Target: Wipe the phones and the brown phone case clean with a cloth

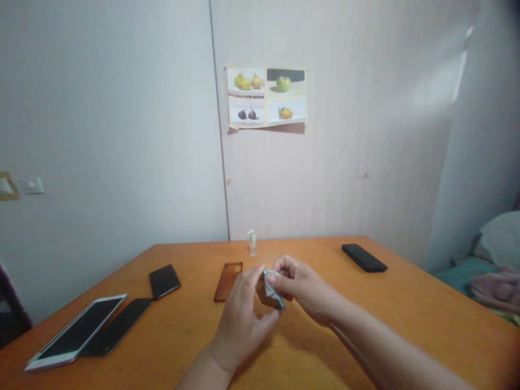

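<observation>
Over the middle of the table, my left hand (pixel 242 322) grips a thin phone-like device (pixel 281 305) by its opposite edges, between thumb and fingers. The device is tilted and seen nearly edge-on, so most of its face is hidden. My right hand (pixel 304 287) pinches a pale grey cloth (pixel 270 288) and presses it against the device with the thumb. Just beyond my left hand, a brown see-through phone case (pixel 222 291) lies on the table, partly covered by my fingers.
On the wooden table (pixel 317 352), a small pump bottle (pixel 252 245) stands at the back. A white tablet (pixel 77 333), a dark flat device (pixel 117 327) touching it and a smaller black phone (pixel 164 281) lie left. A black case or wallet (pixel 364 258) lies far right.
</observation>
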`<state>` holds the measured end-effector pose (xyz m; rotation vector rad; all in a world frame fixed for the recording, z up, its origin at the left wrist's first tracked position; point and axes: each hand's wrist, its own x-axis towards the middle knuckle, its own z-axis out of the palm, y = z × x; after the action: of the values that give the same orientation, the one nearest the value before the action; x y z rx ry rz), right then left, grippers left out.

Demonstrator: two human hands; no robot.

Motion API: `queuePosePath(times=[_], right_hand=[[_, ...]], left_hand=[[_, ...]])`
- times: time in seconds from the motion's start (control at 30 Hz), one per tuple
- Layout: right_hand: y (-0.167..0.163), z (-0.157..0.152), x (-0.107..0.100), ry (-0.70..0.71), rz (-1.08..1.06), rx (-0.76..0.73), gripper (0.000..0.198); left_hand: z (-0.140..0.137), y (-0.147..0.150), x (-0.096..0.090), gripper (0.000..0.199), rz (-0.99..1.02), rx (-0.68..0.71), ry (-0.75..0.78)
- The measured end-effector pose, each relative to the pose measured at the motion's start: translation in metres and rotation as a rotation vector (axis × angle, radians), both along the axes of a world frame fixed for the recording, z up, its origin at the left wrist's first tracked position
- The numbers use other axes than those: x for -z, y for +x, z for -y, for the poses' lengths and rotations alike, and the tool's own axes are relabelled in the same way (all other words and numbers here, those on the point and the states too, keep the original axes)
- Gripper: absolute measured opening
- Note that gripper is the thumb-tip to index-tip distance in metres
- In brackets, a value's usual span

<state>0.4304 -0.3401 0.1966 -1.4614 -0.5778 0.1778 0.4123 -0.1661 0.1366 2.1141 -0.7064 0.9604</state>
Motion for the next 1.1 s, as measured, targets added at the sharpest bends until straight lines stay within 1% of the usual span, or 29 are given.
queuePosePath(times=[0.13, 0.2, 0.27, 0.37, 0.43, 0.5, 0.6, 0.63, 0.7, 0.8, 0.87, 0.9, 1.03, 1.1], right_hand=[[0.003, 0.006, 0.002, -0.079, -0.09, -0.123, 0.043], [0.004, 0.007, 0.003, -0.095, -0.114, -0.159, 0.044], [0.005, 0.006, 0.003, -0.065, -0.122, -0.15, 0.044], [0.007, 0.003, 0.003, 0.03, -0.117, -0.081, 0.043], [0.007, 0.003, 0.001, 0.048, -0.118, -0.066, 0.043], [0.006, 0.006, 0.0, -0.014, -0.135, -0.106, 0.043], [0.005, 0.01, -0.001, -0.159, -0.136, -0.189, 0.041], [0.005, 0.011, -0.001, -0.18, -0.129, -0.198, 0.04], [0.005, 0.011, -0.001, -0.143, -0.12, -0.183, 0.041], [0.006, 0.008, -0.002, -0.004, -0.118, -0.128, 0.042], [0.006, 0.008, -0.004, 0.026, -0.112, -0.113, 0.041], [0.006, 0.008, -0.004, 0.001, -0.111, -0.122, 0.041], [0.002, 0.011, -0.007, -0.191, -0.093, -0.201, 0.04], [0.001, 0.011, -0.007, -0.212, -0.086, -0.211, 0.039]], left_hand=[[-0.004, 0.003, 0.001, 0.074, -0.016, -0.019, -0.055], [-0.004, 0.002, 0.0, 0.073, -0.011, -0.025, -0.054], [-0.002, 0.0, -0.002, 0.073, 0.002, -0.021, -0.025], [0.003, -0.004, -0.004, 0.072, -0.007, 0.036, 0.046], [0.004, -0.005, -0.004, 0.071, -0.02, 0.059, 0.066], [0.001, -0.003, -0.002, 0.072, -0.025, 0.032, 0.045], [-0.005, 0.001, 0.0, 0.075, -0.024, -0.028, -0.017], [-0.005, 0.001, 0.0, 0.074, -0.023, -0.036, -0.023], [-0.003, -0.001, -0.001, 0.074, -0.008, -0.026, -0.012], [0.003, -0.006, -0.003, 0.071, -0.014, 0.049, 0.043], [0.005, -0.007, -0.003, 0.07, -0.031, 0.075, 0.055], [0.004, -0.006, -0.003, 0.07, -0.034, 0.062, 0.044], [-0.006, 0.0, 0.0, 0.073, -0.02, -0.031, -0.051], [-0.007, 0.001, -0.001, 0.073, -0.015, -0.039, -0.065]])
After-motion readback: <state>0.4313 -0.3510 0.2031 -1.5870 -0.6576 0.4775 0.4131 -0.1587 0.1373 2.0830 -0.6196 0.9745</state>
